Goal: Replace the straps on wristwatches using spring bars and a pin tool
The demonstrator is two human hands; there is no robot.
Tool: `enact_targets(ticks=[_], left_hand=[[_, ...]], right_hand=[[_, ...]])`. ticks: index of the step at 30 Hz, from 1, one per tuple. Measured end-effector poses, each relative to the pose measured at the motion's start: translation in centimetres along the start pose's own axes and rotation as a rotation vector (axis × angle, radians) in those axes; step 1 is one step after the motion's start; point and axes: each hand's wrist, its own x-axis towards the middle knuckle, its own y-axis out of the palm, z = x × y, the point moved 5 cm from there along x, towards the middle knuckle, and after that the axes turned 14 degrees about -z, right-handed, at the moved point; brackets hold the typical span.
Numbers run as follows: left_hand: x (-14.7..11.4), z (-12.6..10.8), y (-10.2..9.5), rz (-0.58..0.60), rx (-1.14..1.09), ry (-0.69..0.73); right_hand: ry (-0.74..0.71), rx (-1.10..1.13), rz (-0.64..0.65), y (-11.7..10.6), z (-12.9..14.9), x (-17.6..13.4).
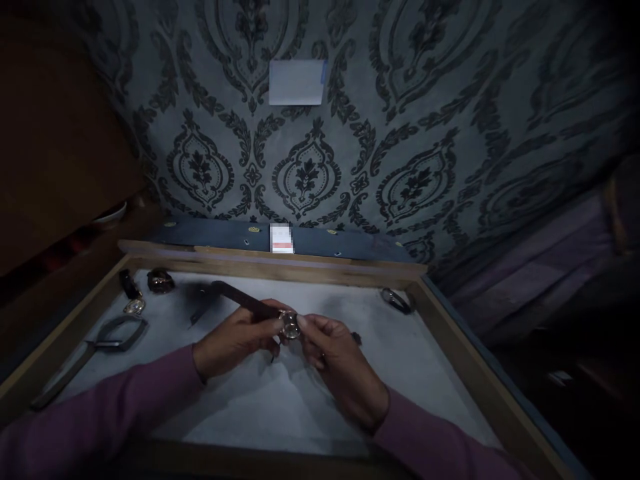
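A wristwatch [291, 325] with a round, shiny case and a dark brown strap is held between both hands above a white-bottomed tray. My left hand [240, 339] is closed on the case's left side, its thumb at the edge, and the strap sticks out past it to the upper left. At the case's right edge, the thumb and fingers of my right hand [333, 347] pinch the watch. Part of the strap is hidden by the hands. A small dark thing [356, 339] shows just behind my right hand.
A wooden rim [273, 263] surrounds the tray. On the left lie a gold-faced watch [134, 306], a dark coiled watch [161, 281] and a grey strap watch [120, 332]. Another watch [397, 301] lies at the back right. A patterned wall [310, 170] rises behind.
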Motion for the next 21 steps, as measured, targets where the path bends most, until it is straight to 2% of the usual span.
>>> enact_targets(ticks=[5,9,13,16,19,21], left_hand=[[0.0,0.9,-0.5,-0.158,0.113,-0.009],[0.3,0.4,-1.7,-0.242,0.118,-0.070],[0.3,0.7,-1.5,-0.128,0.170,-0.184],[0.2,2.2,-1.3,-0.024,0.277,-0.254],[0.2,3.2,-1.3,0.037,0.423,-0.164],[-0.1,3.3,-1.1,0.101,0.517,-0.124]], right_hand=[[0.008,-0.083,-0.005,0.8,-0.6,-0.5],[0.056,-0.100,-0.050,0.2,-0.3,-0.4],[-0.047,-0.263,-0.063,-0.3,0.4,0.2],[-0.284,-0.473,-0.020,0.5,1.1,-0.1],[-0.523,-0.650,0.073,2.2,1.5,-1.2],[-0.576,-0.686,0.142,3.0,1.5,-1.7]])
